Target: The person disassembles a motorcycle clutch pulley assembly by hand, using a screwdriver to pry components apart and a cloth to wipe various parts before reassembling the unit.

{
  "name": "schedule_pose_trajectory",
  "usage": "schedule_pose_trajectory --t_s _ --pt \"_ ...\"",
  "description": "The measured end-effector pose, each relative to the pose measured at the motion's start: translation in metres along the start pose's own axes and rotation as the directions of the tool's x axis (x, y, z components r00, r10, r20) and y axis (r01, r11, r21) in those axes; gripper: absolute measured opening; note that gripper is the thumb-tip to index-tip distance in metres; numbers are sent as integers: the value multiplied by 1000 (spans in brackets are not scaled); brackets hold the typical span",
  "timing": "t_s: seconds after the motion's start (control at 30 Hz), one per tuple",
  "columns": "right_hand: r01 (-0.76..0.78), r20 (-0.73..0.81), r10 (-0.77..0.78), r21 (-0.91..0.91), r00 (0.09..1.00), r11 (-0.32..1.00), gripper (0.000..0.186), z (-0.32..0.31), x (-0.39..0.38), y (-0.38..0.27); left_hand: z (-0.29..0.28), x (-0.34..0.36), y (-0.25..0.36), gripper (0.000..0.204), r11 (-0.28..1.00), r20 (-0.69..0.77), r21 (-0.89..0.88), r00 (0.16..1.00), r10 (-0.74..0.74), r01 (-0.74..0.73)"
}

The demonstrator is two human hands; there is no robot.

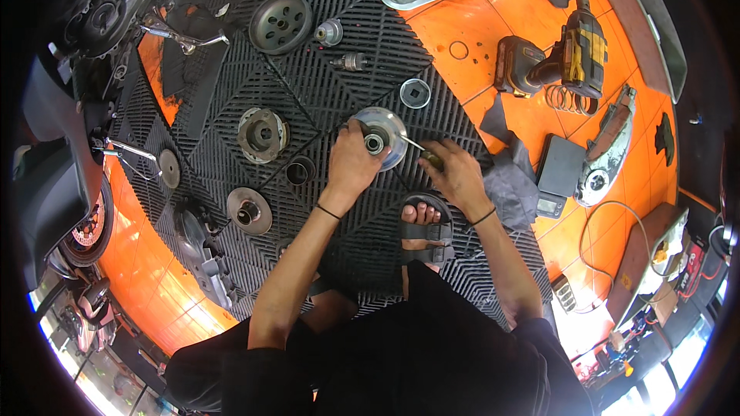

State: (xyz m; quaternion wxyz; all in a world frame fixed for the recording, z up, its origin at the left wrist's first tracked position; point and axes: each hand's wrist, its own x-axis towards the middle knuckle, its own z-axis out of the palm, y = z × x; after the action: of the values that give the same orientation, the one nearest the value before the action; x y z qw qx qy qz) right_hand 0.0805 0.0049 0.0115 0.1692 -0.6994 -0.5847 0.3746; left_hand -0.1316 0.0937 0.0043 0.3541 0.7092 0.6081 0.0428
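Note:
A shiny metal pulley disc [389,125] with a raised central hub stands on the black ribbed mat in front of me. My left hand [353,158] is closed on its left side, fingers beside the hub. My right hand [456,176] grips a screwdriver [415,144] by its yellowish-green handle. The thin shaft points left, and its tip meets the right edge of the disc; whether it goes into a gap there I cannot tell. A silver round socket-like piece [415,93] lies just beyond the disc. Left of my left hand sits a dark metal collar [301,171].
Loose parts lie on the mat [362,250]: a clutch bell [281,25], clutch shoe assembly [262,135] and second pulley disc [249,211]. A cordless impact wrench [580,50] and a coil spring [570,100] stand right. A grey parts tray [401,1] is at the far side.

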Motion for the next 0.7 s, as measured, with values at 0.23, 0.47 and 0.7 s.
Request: schedule_pose_trajectory --t_s 0.23,0.47,0.7 --pt "70 -435 -230 -355 870 932 39 10 -7 -25 -6 -16 12 59 999 38 -35 999 -26 27" --pt "-197 74 201 678 977 708 48 65 -3 -35 -5 -25 -2 29 753 240 -583 950 -200 306" --pt "-423 300 344 824 890 376 46 51 5 -59 -24 -21 3 48 634 396 -638 892 -216 437"
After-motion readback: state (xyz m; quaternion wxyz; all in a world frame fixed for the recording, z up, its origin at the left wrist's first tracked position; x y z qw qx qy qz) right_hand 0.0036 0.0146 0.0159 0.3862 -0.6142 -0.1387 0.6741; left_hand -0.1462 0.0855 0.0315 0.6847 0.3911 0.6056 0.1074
